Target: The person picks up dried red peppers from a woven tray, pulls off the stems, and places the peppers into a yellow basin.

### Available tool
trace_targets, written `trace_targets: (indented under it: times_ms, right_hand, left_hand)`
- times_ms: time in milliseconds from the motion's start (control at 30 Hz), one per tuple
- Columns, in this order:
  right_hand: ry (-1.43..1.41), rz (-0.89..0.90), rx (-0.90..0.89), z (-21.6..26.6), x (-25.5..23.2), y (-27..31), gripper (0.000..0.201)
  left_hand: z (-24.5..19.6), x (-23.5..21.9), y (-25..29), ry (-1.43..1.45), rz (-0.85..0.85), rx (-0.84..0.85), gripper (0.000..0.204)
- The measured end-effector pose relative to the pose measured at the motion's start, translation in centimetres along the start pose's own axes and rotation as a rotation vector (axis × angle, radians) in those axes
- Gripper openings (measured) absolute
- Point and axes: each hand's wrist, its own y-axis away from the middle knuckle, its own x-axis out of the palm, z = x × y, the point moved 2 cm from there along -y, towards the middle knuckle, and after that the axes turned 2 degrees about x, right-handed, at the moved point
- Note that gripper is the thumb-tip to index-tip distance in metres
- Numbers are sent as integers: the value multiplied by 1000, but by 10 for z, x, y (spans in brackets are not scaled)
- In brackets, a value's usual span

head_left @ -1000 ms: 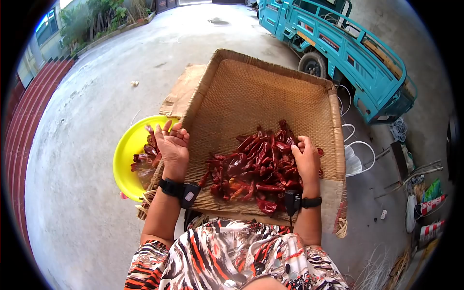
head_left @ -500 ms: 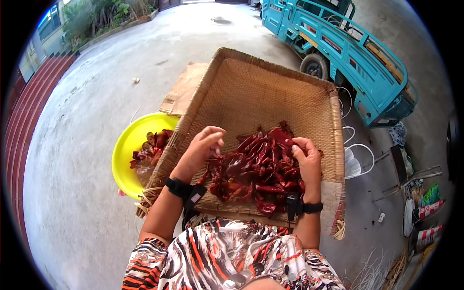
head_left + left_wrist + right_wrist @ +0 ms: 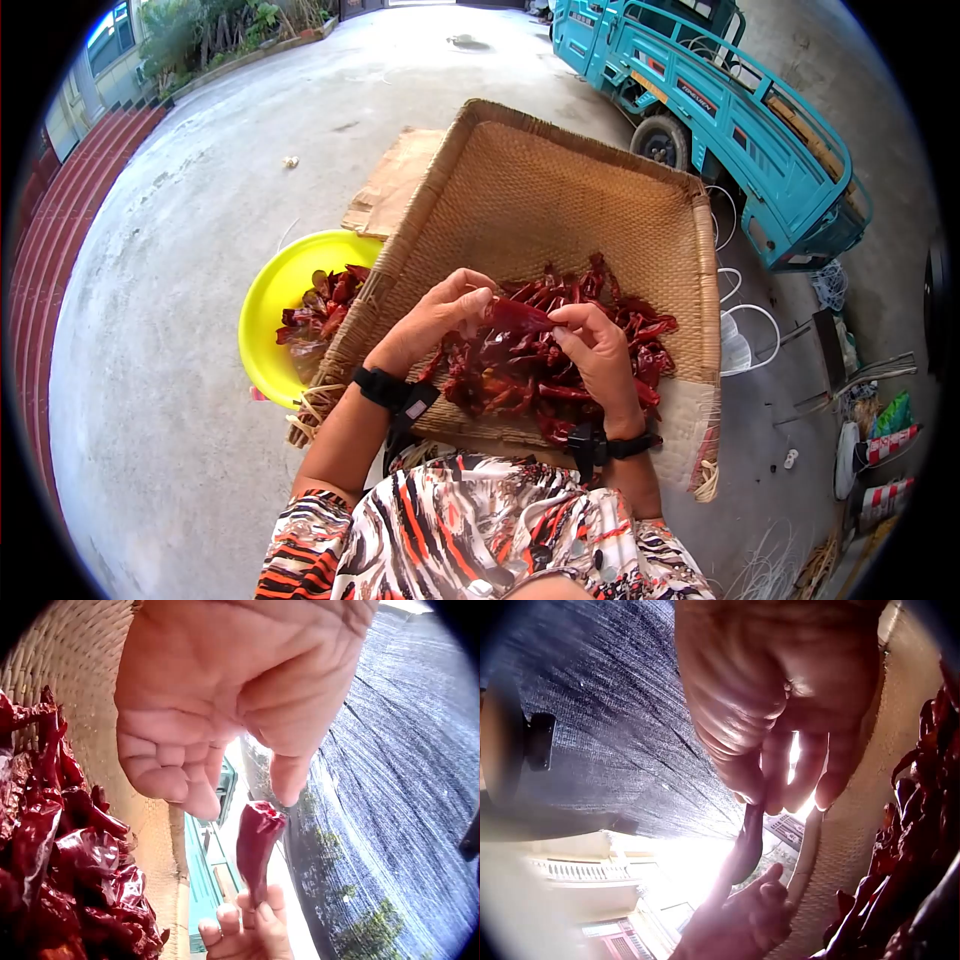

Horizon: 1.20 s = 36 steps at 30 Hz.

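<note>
- See one chili (image 3: 518, 317): dark red, glossy, smooth-skinned, slim, tapering; ragged and brighter red at the wide end in left wrist view, backlit and darker in right wrist view.
- Held in midair over the heap (image 3: 500, 375), between left grip (image 3: 432, 322) and right grip (image 3: 600, 365).
- Pinched at the narrow end by right grip, thumb against fingers.
- Aimed wide end first at left grip, just beside thumb and fingertips; cannot tell if touching.
- In left grip, note loosely bent fingers, narrow gap to the thumb.
- In the heap, see many chilies: deep red, shiny, crumpled, twisted, flattened, some orange patches near the front.
- Under the heap, see woven basket (image 3: 580, 190): tan-brown, coarse weave, scoop-shaped, thick bound rim.
- Left of basket, partly hidden by its edge, see bowl (image 3: 262, 320): round, smooth, bright yellow, with more shriveled red chilies (image 3: 325, 305) inside.
- Behind bowl, see cardboard (image 3: 395, 180), flat, light brown.
- All around, see ground (image 3: 180, 280), hard, pale gray.
</note>
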Motion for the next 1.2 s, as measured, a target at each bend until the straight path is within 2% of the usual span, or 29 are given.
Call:
trace_targets:
  times_ms: [100,333,500,567,667,733,867,967,1067,1100,1167,1200]
  right_hand:
    - [-13,-10,-18,-4,3,-1,14]
    - [2,-31,-59,-1,9,1,14]
    - [60,4,-158,0,18,0,17]
    - [47,14,-141,-4,21,0,17]
    - [18,28,-79,-7,21,0,17]
    - [-16,23,4,-12,20,0,17]
    - [-115,46,32,-32,21,-1,19]
    - [5,24,-3,-25,20,-2,20]
    - [252,-40,-99,-21,-4,-9,25]
    - [303,-79,-68,-29,-15,-14,24]
    - [530,-188,42,-37,-46,-26,24]
    - [590,-189,48,-40,-56,-32,24]
  left_hand:
    - [6,-4,-4,-111,97,24,24]
    - [13,-2,-5,-139,105,-61,25]
    - [17,-3,-6,-94,103,-61,21]
    - [20,-8,-7,-119,94,-40,18]
    - [17,-7,-4,-14,87,-29,13]
    - [14,-5,-2,159,120,-31,11]
    - [9,-1,0,329,198,-14,11]
    - [6,1,-2,248,-13,-25,12]
    - [7,-14,-5,111,-191,176,12]
    - [5,-16,-5,158,-288,273,11]
    - [7,-37,-6,205,-706,441,11]
    - [7,-44,-5,268,-815,478,12]
